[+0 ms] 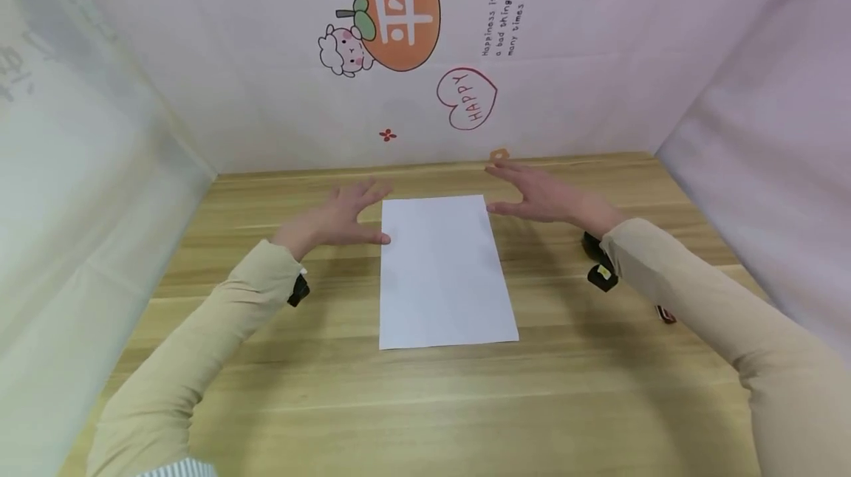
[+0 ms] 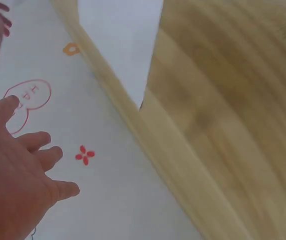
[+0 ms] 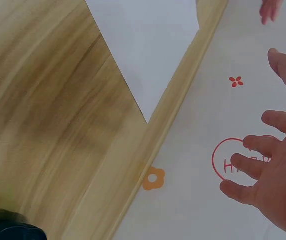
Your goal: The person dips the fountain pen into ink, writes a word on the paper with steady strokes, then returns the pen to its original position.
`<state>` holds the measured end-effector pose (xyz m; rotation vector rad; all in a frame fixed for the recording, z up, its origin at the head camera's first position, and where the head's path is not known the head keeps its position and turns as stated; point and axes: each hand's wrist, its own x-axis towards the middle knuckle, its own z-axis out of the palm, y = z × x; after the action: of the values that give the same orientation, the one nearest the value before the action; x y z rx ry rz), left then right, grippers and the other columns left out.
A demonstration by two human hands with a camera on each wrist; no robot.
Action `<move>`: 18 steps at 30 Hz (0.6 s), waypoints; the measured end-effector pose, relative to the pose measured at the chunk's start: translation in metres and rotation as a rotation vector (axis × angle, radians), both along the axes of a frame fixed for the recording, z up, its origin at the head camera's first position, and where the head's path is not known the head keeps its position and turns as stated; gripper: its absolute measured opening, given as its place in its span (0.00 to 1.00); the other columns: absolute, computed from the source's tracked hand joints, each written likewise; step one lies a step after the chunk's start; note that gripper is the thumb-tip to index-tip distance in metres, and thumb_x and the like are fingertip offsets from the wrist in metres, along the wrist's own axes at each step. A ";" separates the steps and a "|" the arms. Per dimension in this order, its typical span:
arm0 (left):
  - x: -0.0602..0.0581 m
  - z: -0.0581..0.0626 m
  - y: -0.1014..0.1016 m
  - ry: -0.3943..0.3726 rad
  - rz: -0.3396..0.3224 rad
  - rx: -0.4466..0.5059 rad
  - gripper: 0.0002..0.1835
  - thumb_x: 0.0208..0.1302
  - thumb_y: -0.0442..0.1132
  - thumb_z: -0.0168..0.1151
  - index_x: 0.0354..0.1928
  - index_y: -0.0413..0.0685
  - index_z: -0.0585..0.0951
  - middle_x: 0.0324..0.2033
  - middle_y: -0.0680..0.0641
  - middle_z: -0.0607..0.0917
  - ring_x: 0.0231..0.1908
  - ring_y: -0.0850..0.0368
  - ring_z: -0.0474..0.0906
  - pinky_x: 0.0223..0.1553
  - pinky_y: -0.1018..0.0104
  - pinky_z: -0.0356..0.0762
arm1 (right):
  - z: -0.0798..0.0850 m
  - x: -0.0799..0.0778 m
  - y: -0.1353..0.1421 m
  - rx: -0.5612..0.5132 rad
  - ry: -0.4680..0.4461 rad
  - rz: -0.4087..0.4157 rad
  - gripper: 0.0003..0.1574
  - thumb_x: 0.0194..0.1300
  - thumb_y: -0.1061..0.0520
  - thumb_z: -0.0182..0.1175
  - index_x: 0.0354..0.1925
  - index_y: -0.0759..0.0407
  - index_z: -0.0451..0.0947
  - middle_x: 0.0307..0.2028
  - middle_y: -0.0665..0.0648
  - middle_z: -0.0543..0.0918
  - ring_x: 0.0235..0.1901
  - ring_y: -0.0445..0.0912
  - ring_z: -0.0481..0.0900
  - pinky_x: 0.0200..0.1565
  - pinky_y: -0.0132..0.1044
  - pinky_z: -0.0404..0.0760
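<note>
A blank white sheet of paper (image 1: 444, 278) lies flat on the wooden table, its short edges toward the front and back. My left hand (image 1: 342, 217) hovers by its far left corner, fingers spread and thumb reaching over the left edge. On the other side, my right hand (image 1: 541, 195) is held above the table near the far right corner, fingers spread, thumb close to the edge. Neither palm grips anything. In the left wrist view the left hand (image 2: 22, 175) shows separated fingers; the right wrist view shows the right hand (image 3: 278, 160) likewise.
White printed cloth (image 1: 266, 93) walls the back and both sides of the table (image 1: 425, 410). Partly behind the right sleeve is a black object with a yellow mark (image 1: 603, 278). Farther right a small red and dark item (image 1: 665, 314) peeks out beside that sleeve.
</note>
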<state>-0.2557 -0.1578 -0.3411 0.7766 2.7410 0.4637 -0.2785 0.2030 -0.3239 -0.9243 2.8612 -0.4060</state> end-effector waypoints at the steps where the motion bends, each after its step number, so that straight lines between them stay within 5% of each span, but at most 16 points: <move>1: 0.002 -0.003 0.001 -0.007 -0.003 -0.010 0.52 0.53 0.66 0.63 0.75 0.65 0.47 0.75 0.43 0.42 0.74 0.42 0.38 0.69 0.35 0.32 | 0.001 0.003 0.002 -0.002 0.007 -0.008 0.47 0.65 0.41 0.57 0.72 0.59 0.53 0.72 0.66 0.54 0.70 0.64 0.54 0.67 0.60 0.56; 12: 0.018 -0.068 0.011 -0.020 -0.077 -0.099 0.52 0.53 0.63 0.64 0.74 0.56 0.51 0.74 0.36 0.43 0.73 0.35 0.40 0.65 0.29 0.42 | -0.011 0.036 0.054 -0.051 0.074 -0.095 0.40 0.66 0.49 0.58 0.68 0.67 0.58 0.67 0.73 0.62 0.66 0.67 0.60 0.64 0.61 0.59; 18: 0.024 -0.086 0.015 -0.038 -0.087 -0.092 0.50 0.53 0.65 0.63 0.74 0.57 0.53 0.74 0.37 0.42 0.73 0.34 0.39 0.65 0.28 0.40 | -0.024 0.051 0.084 -0.022 0.029 -0.157 0.40 0.67 0.47 0.56 0.68 0.67 0.59 0.66 0.75 0.61 0.66 0.69 0.59 0.64 0.62 0.58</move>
<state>-0.2317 -0.1430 -0.4275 0.8509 2.6604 0.3278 -0.2277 0.2868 -0.3479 -0.7172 2.9722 -0.4425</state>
